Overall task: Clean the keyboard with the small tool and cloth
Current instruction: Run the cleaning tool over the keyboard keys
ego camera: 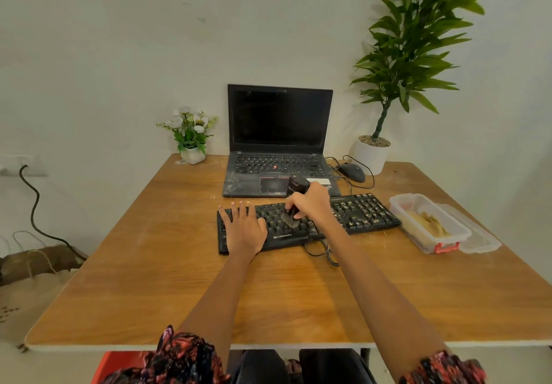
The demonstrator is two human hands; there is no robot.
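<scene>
A black keyboard (366, 211) lies across the middle of the wooden table (167, 279), its right-hand keys speckled with crumbs. My left hand (243, 228) rests flat on the keyboard's left end with fingers spread. My right hand (310, 204) grips a small black brush tool (295, 188) upright, and its bristle end (288, 219) touches the middle keys. A tan cloth (427, 222) lies inside a clear plastic box (400, 204) to the right of the keyboard.
A dusty open laptop (277, 144) stands behind the keyboard, with a wired mouse (352, 172) to its right. A small flower pot (192, 153) and a tall potted plant (370, 153) sit at the back. The box's lid (481, 243) lies beside it. The keyboard's cable (321, 249) loops in front.
</scene>
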